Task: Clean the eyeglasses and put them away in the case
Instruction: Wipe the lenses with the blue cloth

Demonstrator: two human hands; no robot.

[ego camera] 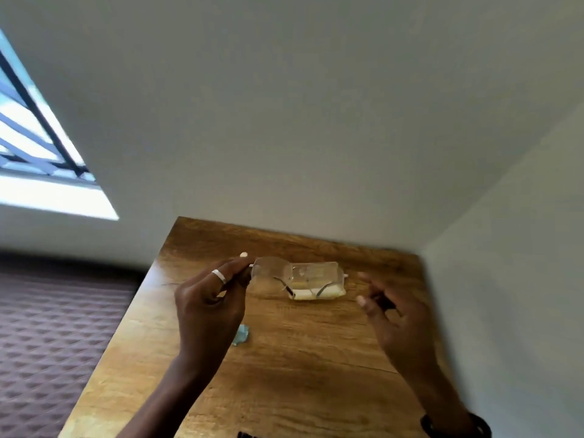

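Note:
My left hand, with a silver ring on one finger, pinches the left end of clear rimless eyeglasses and holds them up over the wooden table. Behind and below the lenses lies a pale cream case, seen partly through the glass. My right hand hovers just right of the glasses with fingers loosely curled and apart, touching nothing. A small light-blue cloth lies crumpled on the table near my left wrist.
The table stands in a corner, with white walls behind it and to the right. A patterned purple-brown carpet lies left of the table. A window is at the upper left. A dark band circles my right wrist.

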